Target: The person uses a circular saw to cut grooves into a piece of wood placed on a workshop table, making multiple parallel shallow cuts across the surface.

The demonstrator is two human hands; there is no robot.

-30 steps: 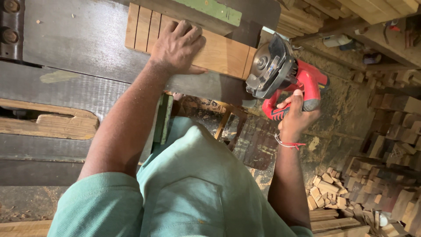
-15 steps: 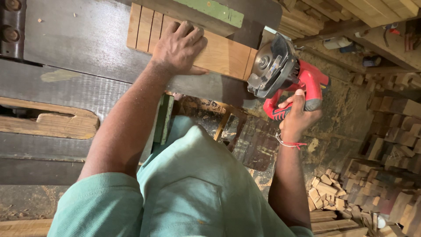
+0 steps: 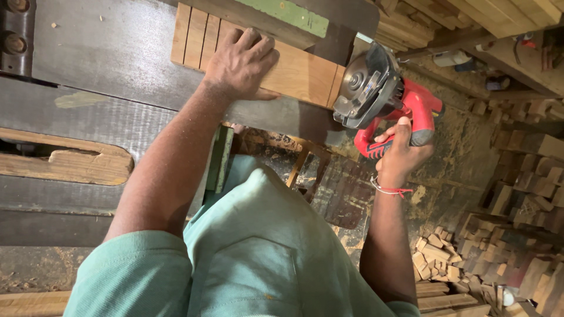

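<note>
Red angle grinder point(image 3: 385, 100): long axis runs 10 to 4 o'clock, grey disc guard toward the wooden boards point(image 3: 264, 58) | right hand point(image 3: 402, 149) fingers wrapped on its handle | left hand point(image 3: 241, 64) fingers spread flat on boards | dark worn bench point(image 3: 106, 64); wood offcuts point(image 3: 437, 255) on floor at 4 o'clock.

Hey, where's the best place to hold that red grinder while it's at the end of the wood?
Probably by the red handle of the grinder, from behind, where the right hand already grips: it points away from the guarded disc at the wooden boards' end.
</note>
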